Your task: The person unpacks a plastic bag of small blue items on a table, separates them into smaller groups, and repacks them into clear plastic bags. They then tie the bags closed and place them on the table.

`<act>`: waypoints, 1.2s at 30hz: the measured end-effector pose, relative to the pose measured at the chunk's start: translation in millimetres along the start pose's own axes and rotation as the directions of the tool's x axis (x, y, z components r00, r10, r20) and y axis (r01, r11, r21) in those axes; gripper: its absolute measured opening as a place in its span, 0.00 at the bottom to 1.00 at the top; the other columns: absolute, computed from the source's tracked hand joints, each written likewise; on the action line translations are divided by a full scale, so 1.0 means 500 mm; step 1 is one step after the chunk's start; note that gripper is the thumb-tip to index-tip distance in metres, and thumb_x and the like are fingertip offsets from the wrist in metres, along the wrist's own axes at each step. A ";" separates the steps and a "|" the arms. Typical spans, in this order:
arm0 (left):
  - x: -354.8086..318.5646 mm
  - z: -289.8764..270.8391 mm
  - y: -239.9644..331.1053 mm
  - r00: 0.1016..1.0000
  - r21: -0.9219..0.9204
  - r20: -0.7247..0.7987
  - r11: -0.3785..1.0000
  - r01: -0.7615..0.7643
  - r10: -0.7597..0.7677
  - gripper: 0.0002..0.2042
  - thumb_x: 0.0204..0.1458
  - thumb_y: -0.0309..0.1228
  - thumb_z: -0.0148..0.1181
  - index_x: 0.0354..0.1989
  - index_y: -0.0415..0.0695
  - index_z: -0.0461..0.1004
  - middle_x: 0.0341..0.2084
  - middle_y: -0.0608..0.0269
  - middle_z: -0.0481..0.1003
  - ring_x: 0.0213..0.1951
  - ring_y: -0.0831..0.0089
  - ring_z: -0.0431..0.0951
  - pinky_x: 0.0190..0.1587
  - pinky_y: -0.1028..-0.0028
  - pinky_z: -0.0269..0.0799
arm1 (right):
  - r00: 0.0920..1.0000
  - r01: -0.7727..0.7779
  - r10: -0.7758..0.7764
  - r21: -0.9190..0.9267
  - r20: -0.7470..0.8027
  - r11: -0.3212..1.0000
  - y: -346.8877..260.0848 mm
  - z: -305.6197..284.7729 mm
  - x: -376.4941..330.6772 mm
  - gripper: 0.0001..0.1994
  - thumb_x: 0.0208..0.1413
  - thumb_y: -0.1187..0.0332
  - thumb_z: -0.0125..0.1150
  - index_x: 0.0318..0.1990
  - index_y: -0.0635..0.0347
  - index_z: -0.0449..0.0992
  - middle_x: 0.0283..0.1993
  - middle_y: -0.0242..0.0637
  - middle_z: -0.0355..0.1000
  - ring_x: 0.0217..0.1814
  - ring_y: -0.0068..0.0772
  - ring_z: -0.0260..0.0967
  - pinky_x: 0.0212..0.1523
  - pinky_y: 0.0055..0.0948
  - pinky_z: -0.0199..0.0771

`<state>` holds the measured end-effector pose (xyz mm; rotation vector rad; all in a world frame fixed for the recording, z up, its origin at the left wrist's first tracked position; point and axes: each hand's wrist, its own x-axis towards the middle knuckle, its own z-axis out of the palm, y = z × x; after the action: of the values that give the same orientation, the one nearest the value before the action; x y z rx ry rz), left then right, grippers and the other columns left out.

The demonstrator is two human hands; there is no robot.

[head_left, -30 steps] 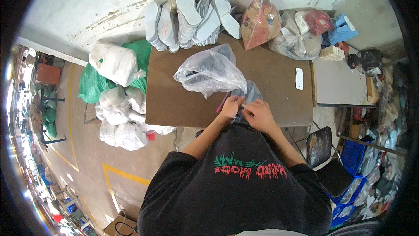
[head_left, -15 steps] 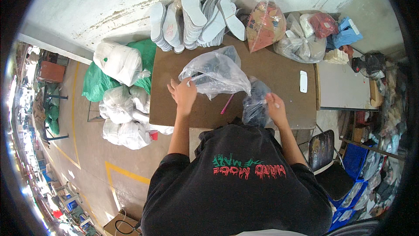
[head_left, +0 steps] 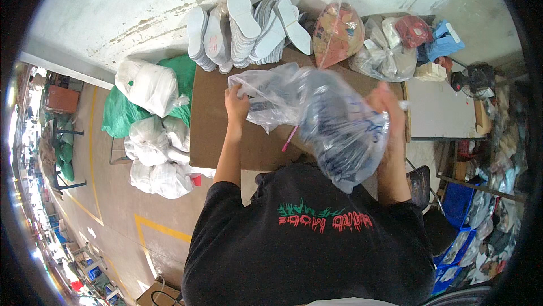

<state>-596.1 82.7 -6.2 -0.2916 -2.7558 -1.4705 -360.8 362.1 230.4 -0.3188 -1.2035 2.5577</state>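
Observation:
On the brown table lies a loose, clear plastic bag (head_left: 268, 94) with something dark showing through it. My left hand (head_left: 237, 103) is closed on its left edge, fingers pinching the film. A second clear bag, filled with dark items (head_left: 342, 130), hangs over the table's front edge, raised toward me and overlapping the first. My right hand (head_left: 389, 105), smeared by motion, is at this filled bag's upper right side and appears to grip it. What the dark items are cannot be made out. A thin pink stick-shaped tool (head_left: 290, 138) lies between the bags.
Stacks of grey-white insoles (head_left: 242, 23) line the table's back edge, beside a bag with orange-red contents (head_left: 337, 31) and another clear stuffed bag (head_left: 384, 57). White bundles (head_left: 148, 85) and green sacks (head_left: 121, 115) sit left of the table (head_left: 215, 136). A chair (head_left: 419, 186) stands at right.
The filled bag has come up and now spreads across the table's middle, with my right hand moved up and right. My left hand has shifted slightly up, still at the loose bag's edge.

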 end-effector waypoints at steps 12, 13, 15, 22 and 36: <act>-0.130 -0.209 0.200 0.793 0.079 0.522 0.908 -0.412 0.315 0.45 0.42 0.16 0.50 0.76 0.48 0.50 0.64 0.39 0.66 0.53 0.40 0.76 0.54 0.58 0.74 | 0.825 -0.464 0.522 0.269 -0.214 0.844 0.269 0.019 0.218 0.16 0.68 0.55 0.54 0.29 0.52 0.69 0.25 0.35 0.71 0.23 0.35 0.72 0.28 0.37 0.77; -0.148 -0.207 0.213 0.791 0.105 0.563 0.928 -0.357 0.240 0.46 0.41 0.16 0.50 0.76 0.48 0.48 0.65 0.40 0.64 0.51 0.39 0.76 0.53 0.56 0.74 | 0.844 -0.419 0.487 0.294 -0.222 0.859 0.265 0.016 0.239 0.16 0.69 0.55 0.52 0.30 0.52 0.68 0.26 0.35 0.71 0.23 0.35 0.70 0.28 0.37 0.76; -0.164 -0.203 0.228 0.794 0.093 0.563 0.937 -0.338 0.230 0.50 0.40 0.16 0.53 0.77 0.49 0.42 0.68 0.43 0.61 0.48 0.38 0.77 0.50 0.52 0.76 | 0.851 -0.312 0.443 0.407 -0.281 0.858 0.266 0.027 0.276 0.15 0.71 0.56 0.47 0.31 0.52 0.66 0.28 0.35 0.71 0.23 0.36 0.69 0.26 0.36 0.74; -0.138 -0.198 0.214 0.889 0.133 0.411 0.951 -0.278 0.202 0.52 0.40 0.19 0.56 0.78 0.50 0.39 0.70 0.42 0.60 0.52 0.38 0.76 0.51 0.54 0.76 | 0.855 -0.424 0.501 0.376 -0.133 0.824 0.235 0.054 0.249 0.15 0.68 0.60 0.54 0.27 0.50 0.66 0.22 0.30 0.66 0.18 0.28 0.65 0.18 0.32 0.68; -0.148 -0.187 0.198 0.874 0.156 0.454 0.950 -0.269 0.173 0.54 0.42 0.25 0.63 0.78 0.46 0.34 0.56 0.33 0.72 0.47 0.35 0.77 0.47 0.49 0.76 | 0.812 -0.428 0.557 0.472 -0.172 0.770 0.248 0.085 0.207 0.15 0.67 0.59 0.52 0.31 0.57 0.75 0.27 0.35 0.74 0.24 0.34 0.71 0.28 0.32 0.74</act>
<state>-514.9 47.4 121.0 -1.0113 -3.0386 -1.1497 -492.2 293.5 153.1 -1.0084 -0.4720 2.9621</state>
